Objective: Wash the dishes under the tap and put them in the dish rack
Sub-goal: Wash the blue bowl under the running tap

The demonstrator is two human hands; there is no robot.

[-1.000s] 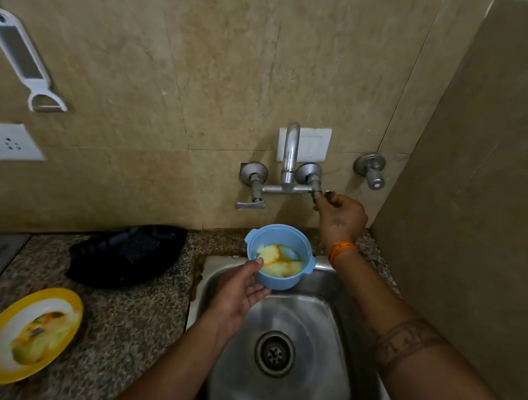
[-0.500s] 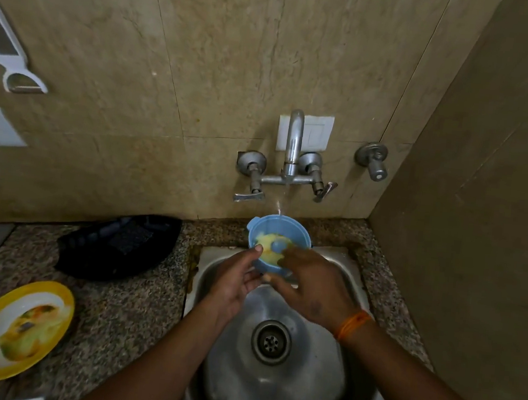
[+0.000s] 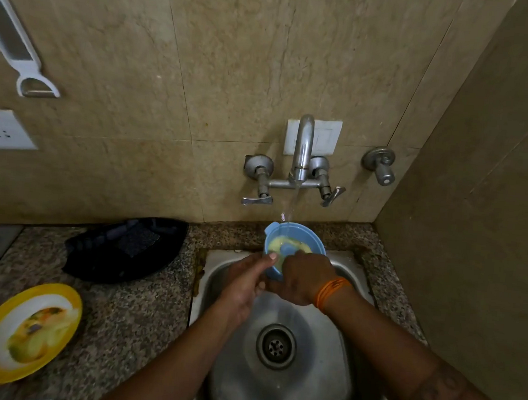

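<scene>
Left hand (image 3: 245, 286) fingers curled round small blue plastic bowl (image 3: 293, 247) | right hand (image 3: 305, 278) fingers rubbed inside, under tap water | dirty yellow plate (image 3: 26, 332) waited | nothing racked yet

No text, label, brand or number can be read anywhere.
</scene>
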